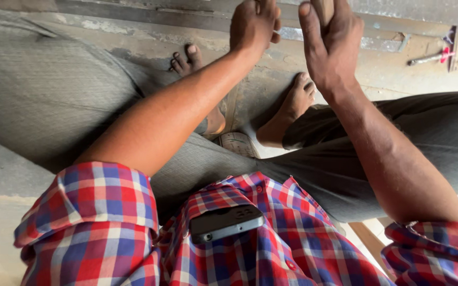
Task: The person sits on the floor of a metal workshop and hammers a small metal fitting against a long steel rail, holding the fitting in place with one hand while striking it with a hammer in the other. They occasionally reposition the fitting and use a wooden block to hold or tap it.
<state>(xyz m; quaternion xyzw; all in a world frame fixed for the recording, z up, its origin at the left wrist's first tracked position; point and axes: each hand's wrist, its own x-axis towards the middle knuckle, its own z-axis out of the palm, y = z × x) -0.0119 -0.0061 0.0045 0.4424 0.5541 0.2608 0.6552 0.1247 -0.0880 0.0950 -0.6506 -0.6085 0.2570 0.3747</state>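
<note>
Between the two raised hands, at the top edge of the view, a pale wooden piece stands upright, and the right hand is wrapped around it, thumb up along its near side. Most of that piece runs out of view above, so what kind of handle or stick it is cannot be told. The left hand reaches forward just beside the right one, fingers curled downward; its fingertips are cut off by the edge, so whether it grips anything cannot be told. The hands sit close but apart, both arms stretched out from the body, which suggests the person leans forward to steady the wood from a seated or crouched pose.

Below the hands, two bare feet rest on the concrete floor, spread to either side of the arms, likely for balance. Grey trousers cover both legs.

Nearest the camera, one dark phone sits tucked in the chest pocket of a red, blue and white checked shirt, kept out of the way of the hands. Well to the right of the right hand, one small metal tool with a red part lies untouched on the floor.

Counted: two hands, two feet, one wooden piece, one phone, one tool.
</note>
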